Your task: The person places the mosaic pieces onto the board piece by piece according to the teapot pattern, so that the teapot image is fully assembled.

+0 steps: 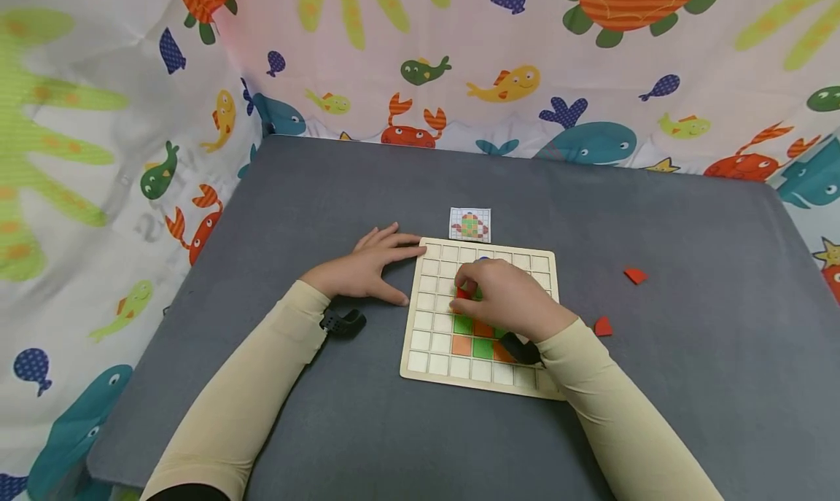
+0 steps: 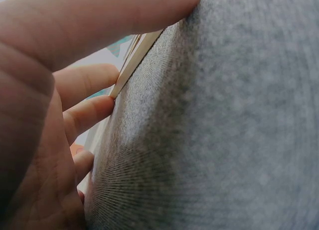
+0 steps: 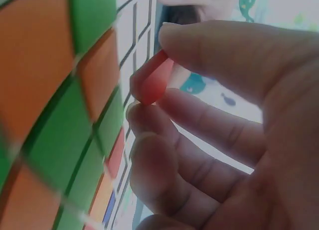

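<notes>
My right hand is over a light wooden grid board. Between its thumb and fingers it pinches a small red tile with a pointed shape, held close to the board's face in the right wrist view. Green tiles and orange tiles fill cells in the middle of the grid, partly hidden by that hand. A bit of blue shows just beyond the knuckles. My left hand lies with spread fingers at the board's left side, fingertips right at its edge.
Behind the board lies a small picture card with a gridded coloured pattern. Two loose red tiles lie on the grey table to the right. A curtain printed with sea animals borders the table's back and left.
</notes>
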Demonstrator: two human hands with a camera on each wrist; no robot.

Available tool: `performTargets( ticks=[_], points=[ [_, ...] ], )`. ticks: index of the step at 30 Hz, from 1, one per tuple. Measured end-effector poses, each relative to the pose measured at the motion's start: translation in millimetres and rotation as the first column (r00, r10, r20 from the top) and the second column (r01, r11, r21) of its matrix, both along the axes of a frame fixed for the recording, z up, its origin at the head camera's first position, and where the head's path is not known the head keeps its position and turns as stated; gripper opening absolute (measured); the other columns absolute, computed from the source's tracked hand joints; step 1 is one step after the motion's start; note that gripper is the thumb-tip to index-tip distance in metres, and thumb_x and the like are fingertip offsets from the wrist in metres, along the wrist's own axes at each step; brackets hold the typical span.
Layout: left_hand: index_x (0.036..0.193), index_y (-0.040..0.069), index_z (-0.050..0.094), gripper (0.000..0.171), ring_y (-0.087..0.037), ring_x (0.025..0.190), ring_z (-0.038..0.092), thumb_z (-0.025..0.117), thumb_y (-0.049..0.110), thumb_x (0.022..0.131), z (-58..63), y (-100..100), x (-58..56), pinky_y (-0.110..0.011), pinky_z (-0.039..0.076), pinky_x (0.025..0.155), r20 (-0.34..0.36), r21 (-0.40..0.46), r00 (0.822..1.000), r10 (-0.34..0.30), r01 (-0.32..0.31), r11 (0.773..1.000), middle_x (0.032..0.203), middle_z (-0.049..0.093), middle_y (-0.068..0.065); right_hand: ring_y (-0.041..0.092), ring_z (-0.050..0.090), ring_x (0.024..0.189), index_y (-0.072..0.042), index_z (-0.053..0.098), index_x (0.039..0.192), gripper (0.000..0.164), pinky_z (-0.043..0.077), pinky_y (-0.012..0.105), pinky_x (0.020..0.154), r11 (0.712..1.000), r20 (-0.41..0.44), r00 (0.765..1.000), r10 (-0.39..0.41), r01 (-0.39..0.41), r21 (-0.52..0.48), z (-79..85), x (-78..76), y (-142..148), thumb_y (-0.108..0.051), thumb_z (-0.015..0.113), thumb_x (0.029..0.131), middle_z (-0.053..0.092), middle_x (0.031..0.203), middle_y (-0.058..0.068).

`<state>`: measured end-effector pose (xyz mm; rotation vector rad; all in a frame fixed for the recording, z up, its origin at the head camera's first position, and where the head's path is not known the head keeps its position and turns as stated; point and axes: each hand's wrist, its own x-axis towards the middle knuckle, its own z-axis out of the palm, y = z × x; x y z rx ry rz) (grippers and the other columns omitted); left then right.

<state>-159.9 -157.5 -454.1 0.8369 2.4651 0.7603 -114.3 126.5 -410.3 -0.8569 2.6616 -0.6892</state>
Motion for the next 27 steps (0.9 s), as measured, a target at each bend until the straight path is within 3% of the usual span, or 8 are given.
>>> performTargets(
  ticks=[5, 10, 19, 27],
  points=[
    [0.165, 0.023, 0.038, 0.096, -0.029, 0.163, -0.006, 0.088, 0.041, 0.085, -0.1, 2.2, -0.1, -0.056, -0.008, 0.128, 0.007, 0.005, 1.000, -0.002, 0.002, 1.000, 0.173, 0.026, 0.000, 0.007, 0.060, 0.070, -0.013, 0.075, 0.098, 0.018, 0.054, 0.032, 0.067, 0.999, -0.038, 0.998, 0.049, -0.049, 0.006, -2.5, 0.8, -13.2, -0.028, 0.082, 0.092, 0.067, 0.081, -0.008],
    [0.165, 0.022, 0.039, 0.095, -0.029, 0.163, -0.006, 0.088, 0.041, 0.085, 0.2, 1.7, 0.0, -0.056, -0.008, 0.128, 0.003, 0.006, 1.000, -0.005, 0.005, 1.000, 0.173, 0.026, 0.000, 0.005, 0.057, 0.066, -0.015, 0.077, 0.101, 0.017, 0.052, 0.030, 0.063, 0.998, -0.052, 0.998, 0.047, -0.045, 0.044, -4.4, 2.7, -20.7, -0.029, 0.083, 0.092, 0.065, 0.080, -0.010],
    [0.165, 0.022, 0.040, 0.095, -0.028, 0.164, -0.006, 0.088, 0.041, 0.085, 1.4, 1.0, 0.8, -0.055, -0.009, 0.128, 0.001, 0.013, 1.000, 0.000, 0.000, 1.000, 0.173, 0.026, 0.001, 0.007, 0.058, 0.070, -0.017, 0.075, 0.095, 0.018, 0.051, 0.027, 0.062, 0.997, -0.136, 0.989, 0.061, -0.053, 0.065, -13.4, 3.0, -24.3, -0.029, 0.087, 0.088, 0.065, 0.081, -0.009],
    [0.165, 0.023, 0.039, 0.096, -0.027, 0.163, -0.007, 0.088, 0.042, 0.084, 1.1, 2.0, 0.6, -0.055, -0.010, 0.128, 0.005, 0.002, 1.000, 0.003, -0.003, 1.000, 0.173, 0.025, 0.002, 0.009, 0.056, 0.071, -0.019, 0.075, 0.085, 0.011, 0.049, 0.026, 0.064, 0.999, -0.065, 0.997, 0.048, -0.048, -0.001, -14.7, 6.4, -27.8, -0.021, 0.085, 0.091, 0.064, 0.079, -0.008]
  ],
)
